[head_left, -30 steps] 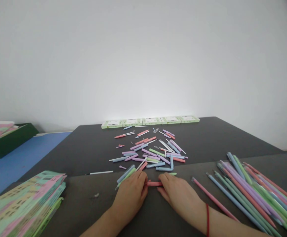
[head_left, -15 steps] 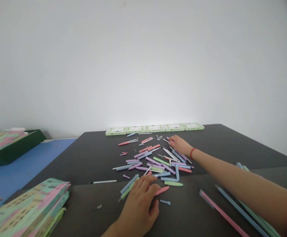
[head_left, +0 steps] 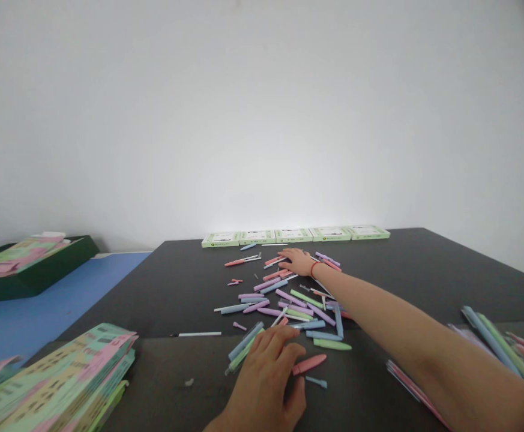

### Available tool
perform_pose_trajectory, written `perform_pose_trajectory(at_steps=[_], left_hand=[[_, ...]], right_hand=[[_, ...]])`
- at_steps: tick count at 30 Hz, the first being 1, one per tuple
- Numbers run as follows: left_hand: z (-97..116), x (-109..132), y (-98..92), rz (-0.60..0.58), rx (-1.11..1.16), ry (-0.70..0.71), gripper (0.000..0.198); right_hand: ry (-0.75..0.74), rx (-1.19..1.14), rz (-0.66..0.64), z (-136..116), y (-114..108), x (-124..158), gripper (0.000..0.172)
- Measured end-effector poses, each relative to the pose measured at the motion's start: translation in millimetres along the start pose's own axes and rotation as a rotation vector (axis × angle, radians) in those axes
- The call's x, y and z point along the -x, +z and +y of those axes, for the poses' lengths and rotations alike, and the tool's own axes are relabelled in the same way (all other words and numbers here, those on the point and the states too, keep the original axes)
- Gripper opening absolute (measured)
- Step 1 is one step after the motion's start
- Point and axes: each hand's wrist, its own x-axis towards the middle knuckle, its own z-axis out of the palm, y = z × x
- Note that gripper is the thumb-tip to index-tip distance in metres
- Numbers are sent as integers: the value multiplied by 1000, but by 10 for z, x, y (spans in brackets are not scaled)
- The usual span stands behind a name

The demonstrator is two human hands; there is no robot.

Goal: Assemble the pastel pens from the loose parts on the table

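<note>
Many pastel pen parts (head_left: 294, 295) in purple, blue, green and pink lie scattered over the black table (head_left: 189, 282). My left hand (head_left: 268, 378) rests palm down at the near side of the pile, fingers apart, with a pink pen part (head_left: 309, 364) and a small blue piece (head_left: 316, 382) at its right. My right hand (head_left: 296, 262), with a red string at the wrist, reaches over the far part of the pile. Its fingers are spread above pink and white pieces, and nothing shows in its grasp.
Five light green boxes (head_left: 293, 236) line the table's far edge. Stacked printed cards (head_left: 59, 384) lie at the near left. A dark green tray (head_left: 32, 279) of cards stands on a blue surface. Long pens (head_left: 491, 339) lie at the right.
My right hand has moved left across the far part of the pile, and its fingers have spread. My left hand stays near the same pieces. The whole view has shifted slightly.
</note>
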Motion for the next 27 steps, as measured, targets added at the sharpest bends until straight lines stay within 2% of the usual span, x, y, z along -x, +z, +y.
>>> perform_pose_trajectory(at_steps=[3,6,9,12,14,16,18,20,23,27], left_hand=[[31,25,-12,31,38,4,37],[72,24,-55,105,90,-16,31],[-32,-151,-173,229,137,-88,24],[-423,-581,-378,298,64,-271,27],[-816,-930,-522,323,19,-373,29],[-1230,-1227,-629,316,-38,-472,23],[-1592,-1427,-669,297,-101,-566,28],[-1861,-1546,-636,271,-154,-650,30],[-2095,-1684,-485,217,-206,-696,30],[-2192,-1890,-264,122,-227,-650,31]], right_hand=[[-120,-38,-28,-89,29,298,33],[-233,-88,-50,-146,-33,624,31],[-252,-125,-9,-53,-183,831,30],[-146,-135,86,222,-343,871,28],[-40,-130,151,451,-397,838,29],[64,-117,204,658,-390,786,30],[148,-105,242,816,-338,727,29],[204,-98,261,917,-270,658,30],[222,-103,253,973,-187,526,29],[192,-134,216,897,-113,313,28]])
